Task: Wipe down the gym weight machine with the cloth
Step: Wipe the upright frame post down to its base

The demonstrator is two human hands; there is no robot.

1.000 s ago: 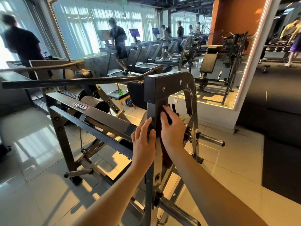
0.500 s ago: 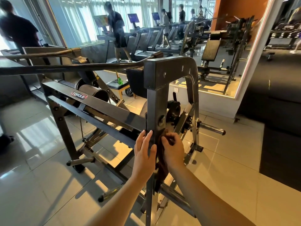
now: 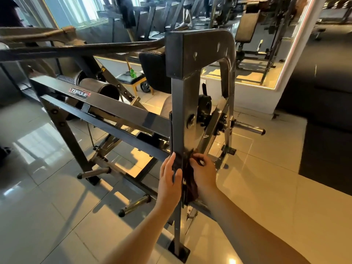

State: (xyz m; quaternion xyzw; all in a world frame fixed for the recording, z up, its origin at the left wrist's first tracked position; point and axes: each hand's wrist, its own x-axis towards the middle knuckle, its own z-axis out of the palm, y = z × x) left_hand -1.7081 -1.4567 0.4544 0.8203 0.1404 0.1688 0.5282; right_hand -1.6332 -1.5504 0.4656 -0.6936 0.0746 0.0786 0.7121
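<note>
Seen from the head camera looking down, the weight machine [image 3: 182, 103] fills the middle of the room, a dark steel frame with a tall upright post nearest the person and a red label [image 3: 80, 92] on the long crossbar running off to the left. Both hands are low on that post, just below where the crossbar joins it. The left hand [image 3: 168, 180] lies along the post's left face with its fingers straight and laid flat, the thumb resting across the front edge. The right hand [image 3: 203, 172] is on the other side, its fingers curled in and gripping the cloth [image 3: 189, 181], a dark brown rag bunched against the right side of the post and hanging down a little below the palm. Whether the cloth also reaches under the left fingers I cannot tell. A chrome peg [image 3: 249, 128] sticks out to the right higher up the frame, and two more pegs [image 3: 135, 204] point out low on the left, near the glossy tiled floor [image 3: 57, 216]. The post ends in a small base plate [image 3: 179, 252] on the tiles. Behind the machine sits a small stool [image 3: 131, 79] with a green bottle [image 3: 132, 73] on it, and a large mirror [image 3: 257, 60] leans along the wall to the right, beside a black mat [image 3: 327, 149].
</note>
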